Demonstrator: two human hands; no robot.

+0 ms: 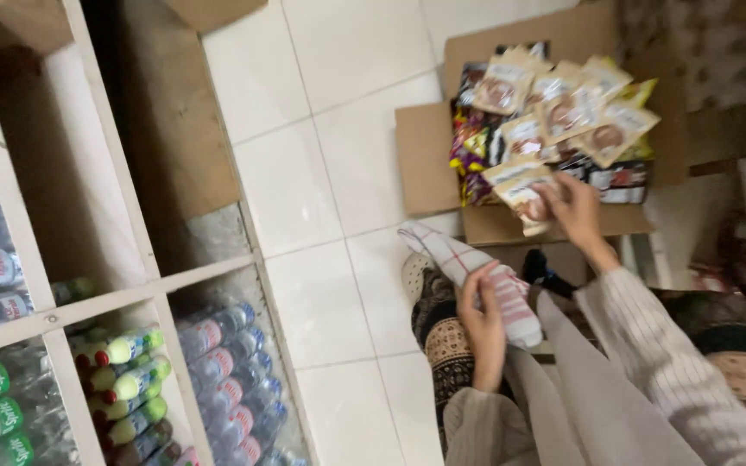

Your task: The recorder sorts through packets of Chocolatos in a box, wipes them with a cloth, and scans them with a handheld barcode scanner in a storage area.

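Note:
My right hand (573, 210) reaches into an open cardboard box (425, 155) on the floor and closes its fingers on a beige sachet (524, 197) at the near edge of the pile. Several more beige sachets (563, 103) lie on top, with dark and colourful snack packets (470, 147) beneath them. My left hand (483, 324) rests on my foot in a white sock with red stripes (485, 280), fingers curled around it. Both sleeves are pale with thin stripes.
A wooden shelf unit (131, 285) stands at the left; its compartments hold lying plastic bottles (218, 362), some clear, some green-labelled. White floor tiles (321, 173) run between shelf and box. A dark patterned fabric (442, 336) covers my leg.

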